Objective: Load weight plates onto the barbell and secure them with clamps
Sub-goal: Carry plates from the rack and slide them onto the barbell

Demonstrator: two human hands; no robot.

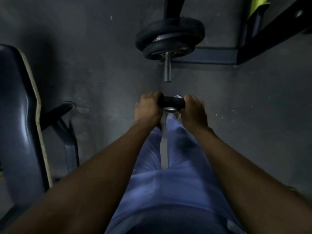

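Fingers of the left hand (148, 107) and right hand (194, 109) curl tight around a small black weight plate (171, 101), held edge-on over a bar end (169, 109) between the legs. At twelve o'clock, apart, stacked plates (170, 37) sit on another barbell sleeve (167, 69). A padded bench (18, 115) stands at nine o'clock.

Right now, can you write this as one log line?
left hand grips weight plate | right hand grips it | plate at barbell end | no clamp seen
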